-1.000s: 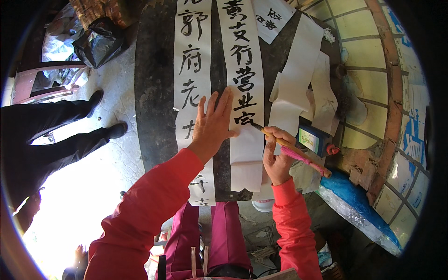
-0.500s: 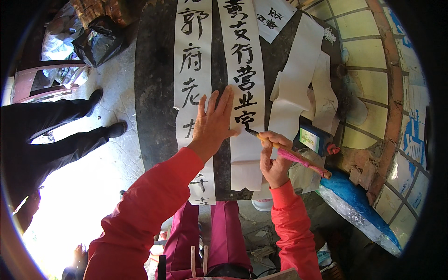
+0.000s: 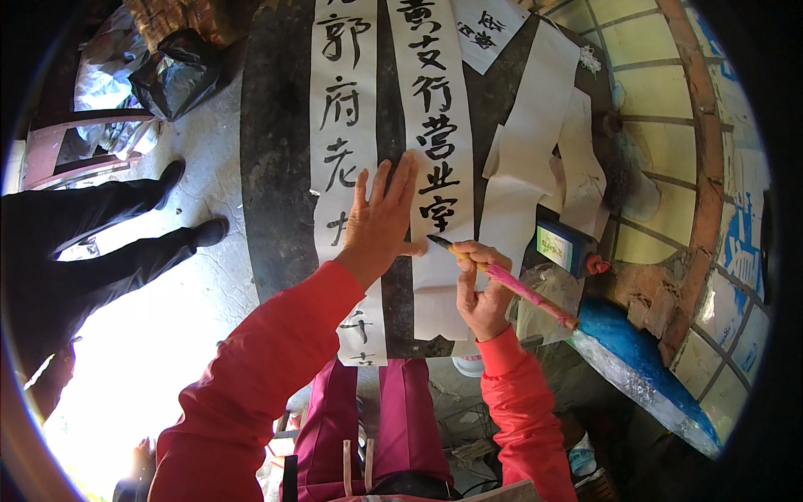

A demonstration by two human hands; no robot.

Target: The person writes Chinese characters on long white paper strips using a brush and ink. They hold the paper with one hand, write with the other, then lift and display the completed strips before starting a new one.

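My right hand [image 3: 485, 293] pinches a calligraphy brush [image 3: 514, 286] with a pink-wrapped handle. Its dark tip is at the foot of the lowest black character on a white paper strip [image 3: 443, 280]. Flat across that strip's left edge and a second lettered strip [image 3: 351, 314], my left hand [image 3: 381, 209] lies with its fingers stretched out. The second strip runs alongside, and some of its writing is hidden under my left hand. Both strips lie lengthwise on a dark table [image 3: 280, 167].
Blank paper strips [image 3: 527, 159] lie folded on the right, beside a dark green container with a red cap [image 3: 565, 249]. A smaller written sheet [image 3: 485, 38] sits at the far end. Another person's dark-trousered legs [image 3: 109, 209] stand left. A black plastic bag [image 3: 177, 74] is at upper left.
The bottom character has gained strokes at its base. My right hand and the brush have shifted slightly left, the tip a little lower. My left hand has barely moved.
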